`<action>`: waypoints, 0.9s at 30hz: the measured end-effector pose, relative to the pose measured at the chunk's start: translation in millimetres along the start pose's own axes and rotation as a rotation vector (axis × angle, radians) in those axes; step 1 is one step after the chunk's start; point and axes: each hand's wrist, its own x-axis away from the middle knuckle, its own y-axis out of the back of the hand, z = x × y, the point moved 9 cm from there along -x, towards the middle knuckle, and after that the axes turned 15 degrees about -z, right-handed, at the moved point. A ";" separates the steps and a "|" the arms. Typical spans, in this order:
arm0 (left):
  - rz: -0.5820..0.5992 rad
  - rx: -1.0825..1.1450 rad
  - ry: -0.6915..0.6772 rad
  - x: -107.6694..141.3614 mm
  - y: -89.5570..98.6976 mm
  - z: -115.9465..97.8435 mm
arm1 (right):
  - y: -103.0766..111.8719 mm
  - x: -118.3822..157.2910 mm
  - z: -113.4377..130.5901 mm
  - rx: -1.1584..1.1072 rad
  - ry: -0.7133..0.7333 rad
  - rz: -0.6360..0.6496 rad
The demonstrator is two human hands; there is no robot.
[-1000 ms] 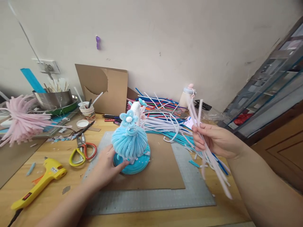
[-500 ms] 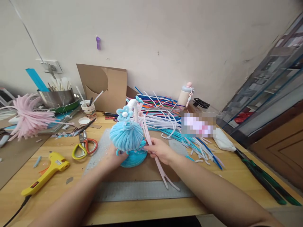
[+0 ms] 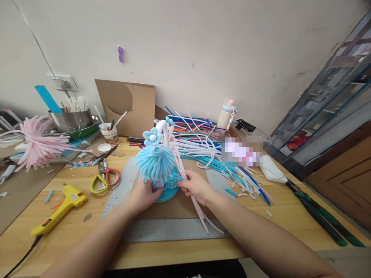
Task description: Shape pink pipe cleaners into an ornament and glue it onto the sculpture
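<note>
A blue fuzzy craft lamp (image 3: pixel 155 162) with a pleated shade, a flower and a white curved stem stands on a round blue base (image 3: pixel 168 195) at the middle of the mat. My left hand (image 3: pixel 147 195) is wrapped round something pale under the shade, at the left of the base; most of its fingers are hidden. On the right, my right hand (image 3: pixel 194 186) pinches the beaded blue trim (image 3: pixel 174 179) at the base's edge and also has long pale pink stems (image 3: pixel 199 212) running through it, down toward the mat's front edge.
A yellow glue gun (image 3: pixel 62 206) and scissors (image 3: pixel 104 179) lie at the left. Behind the lamp are piled coloured stems (image 3: pixel 197 146) and a leaning cardboard sheet (image 3: pixel 130 108). At the right are a white object (image 3: pixel 273 170) and dark green-handled shears (image 3: pixel 319 214).
The blue base has turned or tilted, so its beaded trim shows more. My left hand has moved slightly right and its thumb now shows on a pale part. The view has shifted slightly.
</note>
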 end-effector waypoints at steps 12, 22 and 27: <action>-0.050 -0.119 0.025 -0.3 -1.6 -0.3 | 22.1 -0.5 11.6 0.020 -0.060 0.100; -0.077 -0.147 0.051 -3.9 -1.1 -3.5 | 67.1 -21.1 8.9 0.274 -0.075 0.032; -0.103 -0.154 0.085 -4.5 3.2 -3.6 | 104.8 -34.6 18.8 0.303 -0.002 -0.113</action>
